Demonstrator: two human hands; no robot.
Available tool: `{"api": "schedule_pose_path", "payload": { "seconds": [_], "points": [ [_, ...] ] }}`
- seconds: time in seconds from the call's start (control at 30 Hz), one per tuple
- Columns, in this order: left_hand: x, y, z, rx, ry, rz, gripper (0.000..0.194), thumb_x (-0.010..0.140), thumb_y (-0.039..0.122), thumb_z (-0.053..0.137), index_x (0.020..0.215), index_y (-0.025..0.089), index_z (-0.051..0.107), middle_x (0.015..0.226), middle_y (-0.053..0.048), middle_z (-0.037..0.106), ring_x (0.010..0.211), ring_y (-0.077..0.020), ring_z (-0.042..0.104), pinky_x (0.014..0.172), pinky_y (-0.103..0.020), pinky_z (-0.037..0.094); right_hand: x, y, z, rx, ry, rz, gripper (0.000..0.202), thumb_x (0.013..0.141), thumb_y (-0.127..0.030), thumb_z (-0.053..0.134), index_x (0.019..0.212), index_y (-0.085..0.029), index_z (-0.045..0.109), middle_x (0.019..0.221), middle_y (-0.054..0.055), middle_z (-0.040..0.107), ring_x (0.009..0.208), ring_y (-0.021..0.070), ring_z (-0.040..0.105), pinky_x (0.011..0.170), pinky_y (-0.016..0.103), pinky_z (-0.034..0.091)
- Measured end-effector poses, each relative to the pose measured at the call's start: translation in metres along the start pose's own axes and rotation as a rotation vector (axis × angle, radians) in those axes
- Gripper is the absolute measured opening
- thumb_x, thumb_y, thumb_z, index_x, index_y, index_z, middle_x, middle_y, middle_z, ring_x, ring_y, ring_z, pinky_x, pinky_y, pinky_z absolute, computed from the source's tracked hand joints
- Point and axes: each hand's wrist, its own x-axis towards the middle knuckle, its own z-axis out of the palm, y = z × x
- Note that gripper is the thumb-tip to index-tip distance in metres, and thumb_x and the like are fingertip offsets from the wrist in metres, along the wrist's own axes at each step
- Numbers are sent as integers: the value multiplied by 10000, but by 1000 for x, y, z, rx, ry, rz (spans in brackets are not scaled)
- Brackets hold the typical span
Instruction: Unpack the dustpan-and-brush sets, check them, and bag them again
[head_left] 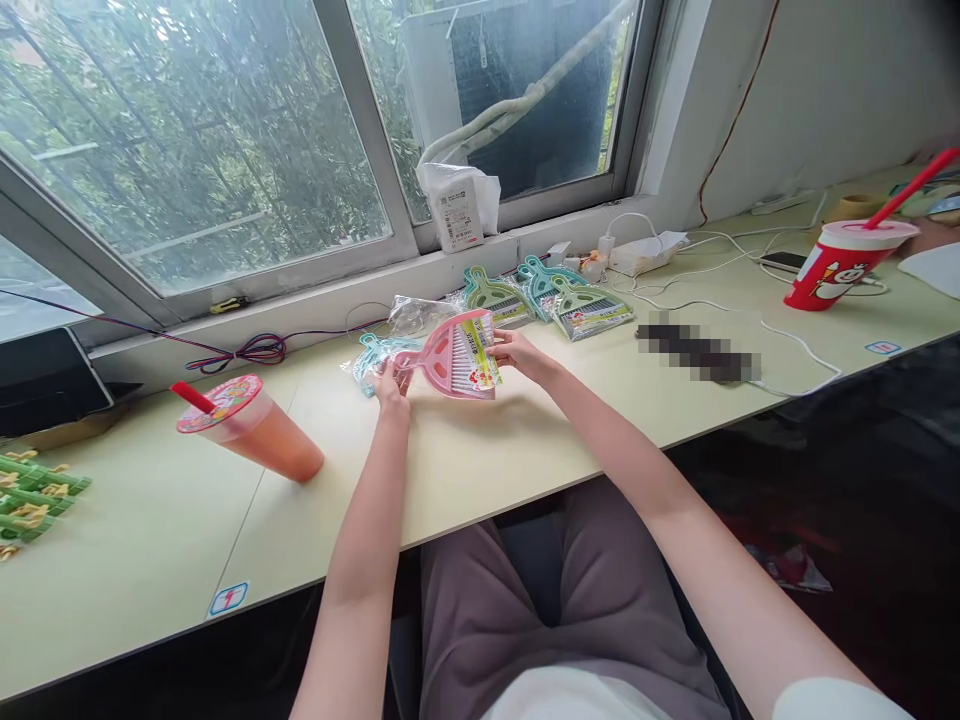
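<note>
Both hands hold a pink mini dustpan and brush set above the table, tilted, its handle toward the left. My left hand grips the handle end. At the wide end, beside the bristles and a yellow-green printed label, the fingers of my right hand close on the edge. Just behind my left hand lies a blue set in clear wrap. Farther back are green sets and another blue set, some in plastic wrapping.
On the left stands a cup of orange drink with a red straw. A red-and-white cup stands far right. White cables and a blurred dark object lie on the right. Bundled dark cable runs along the window side.
</note>
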Motion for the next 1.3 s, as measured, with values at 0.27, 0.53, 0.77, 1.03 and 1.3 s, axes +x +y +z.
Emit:
{"api": "schedule_pose_path", "payload": {
  "seconds": [0.27, 0.53, 0.77, 1.03, 1.3],
  "points": [
    [-8, 38, -30, 365, 6, 331, 427, 944, 388, 627, 1304, 164, 578, 1296, -117, 599, 1106, -244, 625, 919, -463, 555, -2, -11, -31, 79, 88, -63, 374, 665, -198, 763, 1037, -165, 733, 968, 74, 778, 774, 173, 702, 695, 264, 555],
    [-23, 20, -5, 453, -213, 365, 401, 996, 504, 467, 1195, 197, 632, 1150, -117, 685, 1084, -237, 663, 908, -379, 555, 1, -3, -29, 135, 260, -93, 317, 716, -146, 691, 1031, -182, 704, 958, 50, 781, 770, 167, 719, 755, 292, 582],
    [-32, -27, 32, 479, -534, 210, 440, 909, 570, 513, 978, 148, 618, 822, -80, 718, 799, -215, 714, 737, -327, 590, -4, -15, -17, -129, 156, -34, 327, 759, -188, 722, 1086, -174, 705, 916, 45, 776, 790, 169, 712, 819, 333, 584],
    [-12, -34, 16, 622, -484, 185, 372, 839, 508, 544, 777, 153, 634, 674, -59, 661, 571, -184, 626, 540, -297, 539, -54, -31, -92, -1070, 559, 58, 243, 823, -104, 643, 1024, -188, 750, 1015, 122, 761, 1009, 270, 691, 910, 363, 506],
    [-32, -35, 23, 1016, -587, 367, 460, 871, 477, 483, 483, 231, 464, 472, -39, 512, 542, -199, 544, 570, -292, 385, -76, -33, -49, -1661, 565, 49, 269, 958, -196, 543, 1194, -151, 665, 1217, 220, 650, 1168, 299, 556, 867, 359, 481]
  ]
}}
